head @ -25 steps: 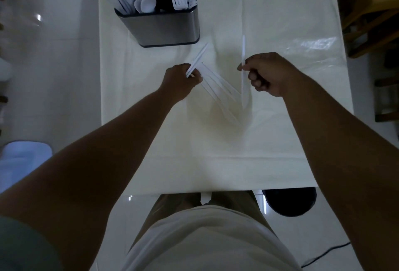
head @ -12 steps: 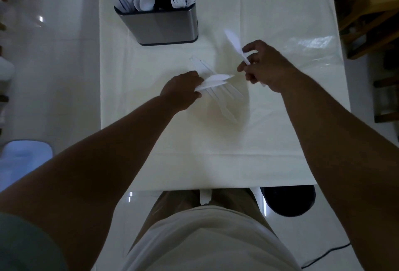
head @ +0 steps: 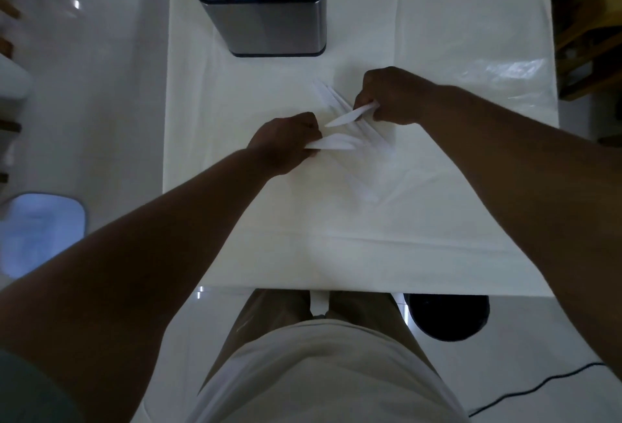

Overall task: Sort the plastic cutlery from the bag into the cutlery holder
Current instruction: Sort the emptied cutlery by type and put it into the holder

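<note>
Tablecloth [head: 269, 217] blurs loose knives [head: 334, 96] (left hand [head: 286, 143], right hand [head: 393, 96] pinch others).

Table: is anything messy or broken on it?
Nothing is broken or spilled. A few white knives lie loose and crossed on the table, outside the holder. The left hand and right hand grip others.

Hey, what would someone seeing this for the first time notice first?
Midway across the white-clothed table, the left hand pinches a white plastic knife and the right hand a second white plastic knife, above loose white cutlery pieces. Behind them stands a rectangular brushed-steel cutlery holder, crammed full.
</note>
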A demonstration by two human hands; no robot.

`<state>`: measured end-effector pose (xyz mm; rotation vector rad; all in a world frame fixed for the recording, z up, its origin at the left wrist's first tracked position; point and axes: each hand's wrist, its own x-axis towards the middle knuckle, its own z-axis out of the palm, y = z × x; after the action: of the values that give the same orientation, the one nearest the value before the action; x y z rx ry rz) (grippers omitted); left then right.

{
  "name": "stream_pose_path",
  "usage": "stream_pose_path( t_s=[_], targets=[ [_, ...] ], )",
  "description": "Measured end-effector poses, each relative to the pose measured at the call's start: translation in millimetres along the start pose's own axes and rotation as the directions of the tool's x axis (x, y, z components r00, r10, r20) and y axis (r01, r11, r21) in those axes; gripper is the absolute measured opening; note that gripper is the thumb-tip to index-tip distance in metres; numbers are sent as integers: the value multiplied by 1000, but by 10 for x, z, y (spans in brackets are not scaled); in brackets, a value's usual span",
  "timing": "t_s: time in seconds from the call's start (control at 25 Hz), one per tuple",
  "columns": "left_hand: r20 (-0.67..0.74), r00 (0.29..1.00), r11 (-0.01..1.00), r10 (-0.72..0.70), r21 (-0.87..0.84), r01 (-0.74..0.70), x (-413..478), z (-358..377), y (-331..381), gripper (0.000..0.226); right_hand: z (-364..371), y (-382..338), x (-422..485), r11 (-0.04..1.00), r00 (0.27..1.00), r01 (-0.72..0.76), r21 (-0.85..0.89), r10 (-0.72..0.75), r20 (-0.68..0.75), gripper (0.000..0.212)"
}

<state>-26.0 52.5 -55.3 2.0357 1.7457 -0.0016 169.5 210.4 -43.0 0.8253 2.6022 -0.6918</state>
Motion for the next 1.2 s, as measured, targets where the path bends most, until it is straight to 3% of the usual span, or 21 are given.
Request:
stream_pose_path(
  t_s=[0.2, 0.44, 0.56, 0.64, 0.72, 0.84, 0.92, 1.0, 1.12, 1.2],
  targets=[
    [4, 999, 996, -40, -76, 40, -128, 15, -27, 23, 102, -57, -6, 998, 999, 49, -45, -50, -18, 36],
    [173, 985, 999, 21, -40, -15, -329, 128, -100, 27, 89, -69, -124, 982, 994, 101, -160, -104, -13, 23],
    [156, 988, 998, 19, -63, -9, -506, 198, -117, 23, 71, -70, -185, 898, 974, 214, -385, -227, 11, 19],
    [92, 995, 997, 27, -74, -20, -607, 221, -123, 23, 91, -19, -237, 847, 951, 293, -443, -306, 45, 18],
    [42, 999, 998, 35, -62, -32, -681, 218, -119, 25, 77, -38, -288, 877, 957, 260, -403, -290, -13, 13],
    [-48, 999, 1000, -20, -6, 20, -719, 188, -75, 21, 10, -83, -291, 973, 982, 103, -205, -132, -133, 7],
    [-60, 995, 997, -81, -4, 81, -708, 144, -30, 19, -51, -142, -304, 999, 999, 22, -48, -24, -38, 6],
    [-51, 992, 993, -119, -14, 118, -719, 118, -15, 19, -93, -228, -295, 999, 990, -5, -54, 12, 139, 12],
    [-58, 993, 995, -99, -6, 99, -782, 136, -42, 19, -95, -312, -285, 992, 856, -88, -94, 123, 502, 24],
    [-66, 996, 998, -63, 5, 64, -843, 170, -83, 27, -108, -289, -311, 978, 770, -208, 15, 154, 619, 34]
  ],
)
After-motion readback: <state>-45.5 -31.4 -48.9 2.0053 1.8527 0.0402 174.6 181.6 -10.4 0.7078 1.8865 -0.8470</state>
